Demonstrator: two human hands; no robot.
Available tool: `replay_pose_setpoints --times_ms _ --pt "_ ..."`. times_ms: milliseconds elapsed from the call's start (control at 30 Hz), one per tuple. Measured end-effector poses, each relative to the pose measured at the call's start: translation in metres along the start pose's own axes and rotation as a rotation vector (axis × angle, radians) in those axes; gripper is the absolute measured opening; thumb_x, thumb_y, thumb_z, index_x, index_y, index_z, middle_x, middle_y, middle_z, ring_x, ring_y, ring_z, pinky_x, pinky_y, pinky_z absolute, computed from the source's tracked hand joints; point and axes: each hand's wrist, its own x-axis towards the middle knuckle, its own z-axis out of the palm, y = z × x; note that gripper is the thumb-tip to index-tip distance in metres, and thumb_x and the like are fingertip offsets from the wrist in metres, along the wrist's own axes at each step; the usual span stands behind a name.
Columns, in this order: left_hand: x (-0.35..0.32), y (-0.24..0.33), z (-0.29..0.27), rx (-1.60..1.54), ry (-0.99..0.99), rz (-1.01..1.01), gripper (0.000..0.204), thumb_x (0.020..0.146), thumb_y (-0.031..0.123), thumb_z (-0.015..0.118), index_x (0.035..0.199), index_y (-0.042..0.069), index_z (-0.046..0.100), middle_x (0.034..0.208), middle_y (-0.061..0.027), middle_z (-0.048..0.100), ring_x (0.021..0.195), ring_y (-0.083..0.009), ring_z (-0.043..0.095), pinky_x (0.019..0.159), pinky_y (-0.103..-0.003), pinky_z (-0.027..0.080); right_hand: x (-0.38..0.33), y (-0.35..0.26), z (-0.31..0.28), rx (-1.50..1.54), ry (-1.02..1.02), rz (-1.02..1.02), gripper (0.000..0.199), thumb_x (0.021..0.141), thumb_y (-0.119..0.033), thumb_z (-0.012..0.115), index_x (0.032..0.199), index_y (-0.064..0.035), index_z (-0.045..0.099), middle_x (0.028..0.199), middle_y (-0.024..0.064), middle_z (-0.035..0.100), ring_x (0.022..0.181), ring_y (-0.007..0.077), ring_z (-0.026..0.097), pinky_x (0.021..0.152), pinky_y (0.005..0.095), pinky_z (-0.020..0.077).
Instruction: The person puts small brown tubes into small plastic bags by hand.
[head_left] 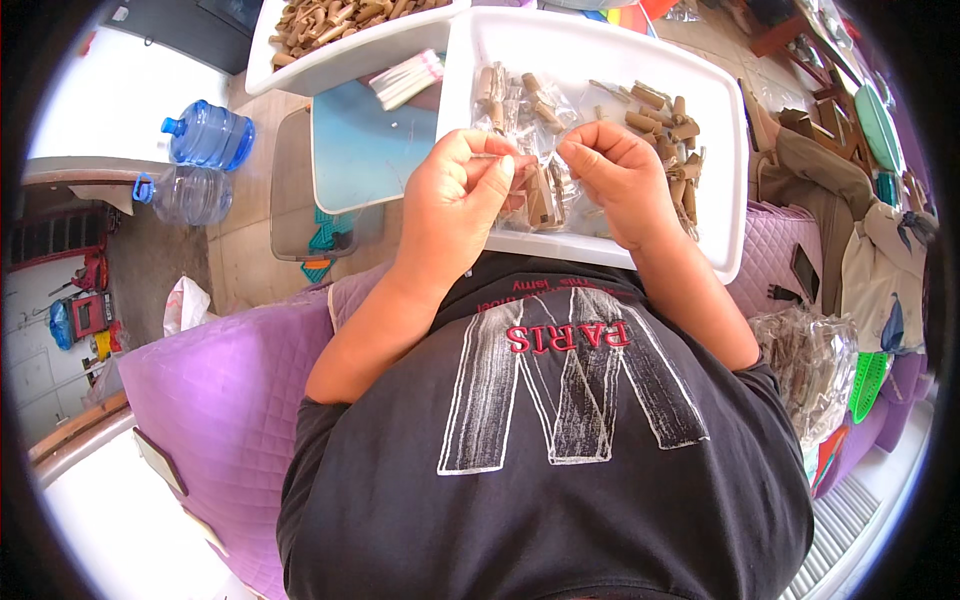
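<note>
Both my hands are raised over a white plastic tray (718, 90), close together. My left hand (462, 185) is closed in a pinch, thumb against fingers; what it grips is too small and glossy to make out. My right hand (620, 175) pinches thumb to forefinger just to the right, its hold also unclear. Beneath and between them lie clear plastic bags (545, 112) with short brown tube-like pieces in or under them. Loose brown pieces (655, 122) are heaped in the tray's right half, some partly hidden by my right hand.
A white bin (285, 75) of more brown pieces stands at the upper left. Below it, a bundle of white sticks (408, 80) lies by a blue surface (370, 150). Large water bottles (212, 135) stand on the floor at left. Packed plastic bags (808, 365) rest at my right.
</note>
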Motion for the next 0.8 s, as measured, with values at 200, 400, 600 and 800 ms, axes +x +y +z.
replay_pose_setpoints --times_ms 200,400,600,800 --pt "0.000 0.001 -0.001 0.009 0.029 0.029 0.010 0.089 0.007 0.049 0.090 -0.001 0.056 0.087 -0.0084 0.063 0.073 -0.0090 0.060 0.065 -0.022 0.051 0.000 0.012 0.002 0.225 0.013 0.019 0.008 0.084 -0.012 0.059 0.084 -0.0039 0.059 0.069 -0.0029 0.054 0.050 0.0009 0.036 0.044 0.0164 0.0266" --pt "0.004 -0.005 -0.010 -0.052 0.013 0.072 0.008 0.085 0.006 0.054 0.087 -0.001 0.057 0.082 -0.0047 0.063 0.069 -0.0078 0.059 0.061 -0.020 0.049 0.002 0.005 -0.004 0.356 -0.025 0.161 0.011 0.087 -0.016 0.056 0.087 -0.0046 0.059 0.067 -0.0021 0.053 0.046 0.0013 0.032 0.041 0.0169 0.0225" --pt "0.008 -0.009 -0.005 0.339 0.017 0.126 0.006 0.084 0.003 0.056 0.088 -0.001 0.057 0.073 -0.0045 0.063 0.065 -0.0077 0.059 0.058 -0.020 0.045 0.012 0.000 -0.007 -0.296 -0.121 0.070 0.021 0.087 -0.023 0.057 0.083 -0.0035 0.062 0.062 -0.0028 0.051 0.054 0.0028 0.041 0.050 0.0182 0.0327" --pt "0.023 -0.006 -0.025 0.850 0.160 0.554 0.014 0.083 0.008 0.057 0.096 0.003 0.059 0.076 -0.0105 0.064 0.072 -0.0171 0.062 0.066 -0.027 0.047 0.067 -0.002 -0.087 -1.069 0.163 -0.184 0.019 0.078 -0.020 0.061 0.092 -0.0090 0.065 0.081 0.0064 0.064 0.071 0.0207 0.062 0.066 0.0323 0.0481"
